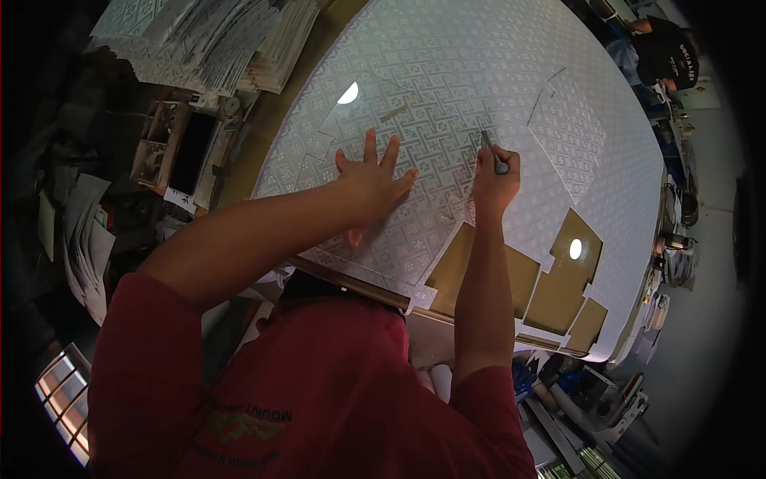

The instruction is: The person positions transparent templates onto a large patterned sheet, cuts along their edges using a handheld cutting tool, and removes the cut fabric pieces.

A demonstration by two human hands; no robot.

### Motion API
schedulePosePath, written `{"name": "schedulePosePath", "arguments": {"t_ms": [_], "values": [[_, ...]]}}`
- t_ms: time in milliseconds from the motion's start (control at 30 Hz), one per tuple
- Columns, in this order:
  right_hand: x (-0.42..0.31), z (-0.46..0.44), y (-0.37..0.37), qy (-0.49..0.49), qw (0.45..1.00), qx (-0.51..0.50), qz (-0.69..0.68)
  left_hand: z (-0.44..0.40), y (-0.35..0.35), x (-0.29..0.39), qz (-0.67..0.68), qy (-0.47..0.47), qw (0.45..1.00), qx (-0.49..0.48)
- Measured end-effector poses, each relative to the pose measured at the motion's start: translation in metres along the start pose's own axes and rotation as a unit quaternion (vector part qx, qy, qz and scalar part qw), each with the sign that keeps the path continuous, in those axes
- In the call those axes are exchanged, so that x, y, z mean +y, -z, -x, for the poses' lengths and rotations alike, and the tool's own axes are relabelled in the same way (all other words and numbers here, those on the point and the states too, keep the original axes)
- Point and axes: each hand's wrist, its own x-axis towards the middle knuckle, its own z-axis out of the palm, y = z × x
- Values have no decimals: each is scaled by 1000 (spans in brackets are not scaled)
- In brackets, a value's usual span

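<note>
On the patterned cloth [511, 56] spread before us, our right hand [499, 176] pinches a pen-like tool [500, 167], its tip directed toward 11 o'clock; contact at the tip is too small to confirm. At 9 o'clock from that grip, our left hand [369, 182] lies palm down, fingers spread, on what appears to be a clear sheet [415, 140] over the cloth. For good control, we should bear down evenly through the spread fingers so neither layer slips, hold the tool at one constant angle, guide it with light strokes, and keep fingertips out of its path. A short strip [393, 112] sits at 10 o'clock from the tool. Between 4 and 6 o'clock, a brown surface [554, 295] shows through angular openings in the cloth; we should avoid snagging their edges. Farther out, patterned sheets [191, 44] are stacked at 10 o'clock, and another person [674, 60] is at 2 o'clock.
</note>
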Motion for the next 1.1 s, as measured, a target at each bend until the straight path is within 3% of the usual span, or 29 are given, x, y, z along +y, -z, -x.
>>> {"name": "schedulePosePath", "arguments": {"t_ms": [133,233,333,367,467,500,567,667,833,933,1000,1033,1100], "values": [[-6,-8,8,-1,999,-38,-6,2,-1,1,-1,8,1000,10],[-10,-32,27,-74,987,-107,-97,2,-2,3,0,21,1000,9],[-15,-80,54,-26,956,-290,31,-2,-4,5,-5,29,1000,10],[-18,-97,58,-29,954,-297,24,-1,-3,7,-2,31,999,11],[-37,-132,56,-24,893,-439,95,-4,3,13,3,41,999,0],[-35,-136,54,-28,889,-449,86,-5,4,13,2,41,999,-5],[-29,-142,48,61,883,-445,134,-7,4,13,-11,42,999,-7],[-26,-137,10,76,879,-464,84,-4,0,9,-17,39,999,14],[-57,-113,-127,162,846,-505,58,-3,6,11,36,53,998,13],[-67,-101,-164,170,844,-506,44,-6,-10,9,32,49,998,30],[-65,-98,-173,161,844,-509,53,-14,-35,8,2,53,990,130],[-58,-97,-172,162,849,-502,41,-4,-18,10,3,59,989,135],[-53,-98,-171,167,852,-496,30,14,12,13,62,37,996,54]]}}
